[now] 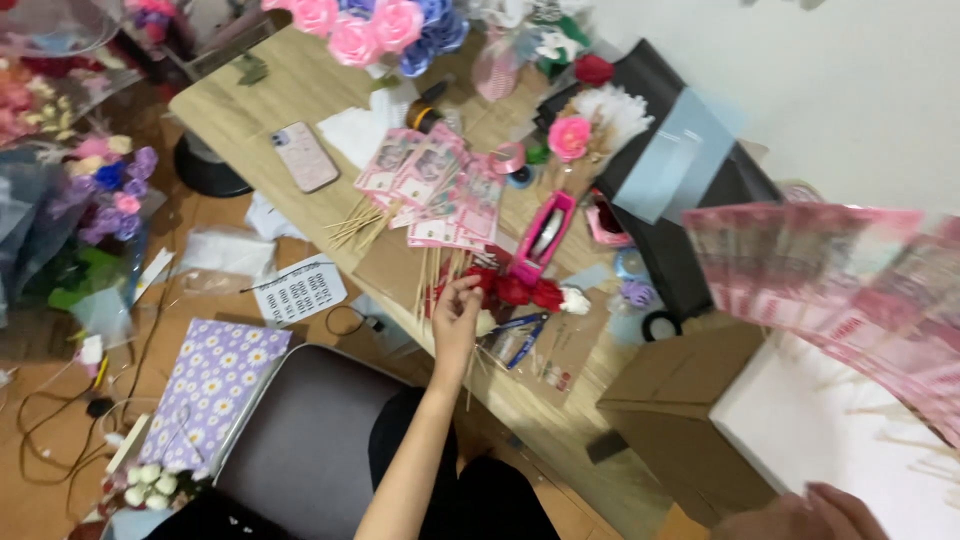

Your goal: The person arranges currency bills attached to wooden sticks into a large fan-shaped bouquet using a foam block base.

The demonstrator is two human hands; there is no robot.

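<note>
**A:** Your left hand (456,312) is stretched out over the wooden table (265,100), fingers bunched and curled down onto a loose bundle of thin wooden sticks (436,278). Whether they are actually pinched, I cannot tell.

**B:** And what lies around that hand?

**A:** Just beyond your fingertips, small red fabric roses (520,290) with soft, crumpled petals and one white bud. Right of them, a glossy pink tape dispenser (541,236), long and boxy. Farther out, a flat fan of pink paper banknotes on sticks (432,185). Below your wrist, blue-handled pliers (517,331) rest on the tabletop.

**B:** The right hand?

**A:** Your right hand (800,512) shows only at the bottom edge, partly cut off, so its grip cannot be judged. Above it spreads a second fan of pink banknotes (840,280), blurred, close to the lens, with pale sticks trailing beneath.

**B:** Anything else nearby?

**A:** Under that fan, a plain brown cardboard box (670,420) with matte flaps. Far beyond your left hand, a phone in a pink case (304,156) and pink and blue paper roses (385,28). Near your left elbow, a purple daisy-print box (212,385).
</note>
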